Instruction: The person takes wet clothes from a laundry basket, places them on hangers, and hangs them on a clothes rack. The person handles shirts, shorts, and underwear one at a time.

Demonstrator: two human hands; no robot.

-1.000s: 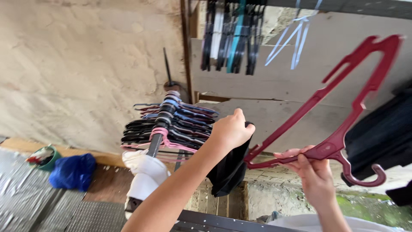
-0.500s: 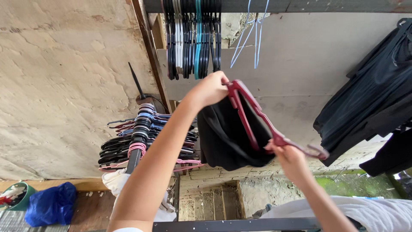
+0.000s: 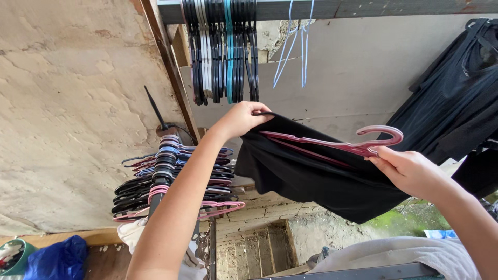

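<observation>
Your left hand is clenched on the upper edge of the black garment, pinching the cloth between fingers and thumb. Your right hand grasps the pink hanger near its hook, fingers closed around the neck. The hanger lies tilted, one arm already inside the garment's opening, and the garment hangs between your two hands, in the air below the overhead rail.

Recommendation: hold the opening taut with the left hand and keep the hanger level, so the free arm enters without snagging the cloth.

Surroundings: a rough plastered wall stands to the left. Empty hangers crowd the rail, a further stack of hangers sits on a post below, and dark clothes hang at right.
</observation>
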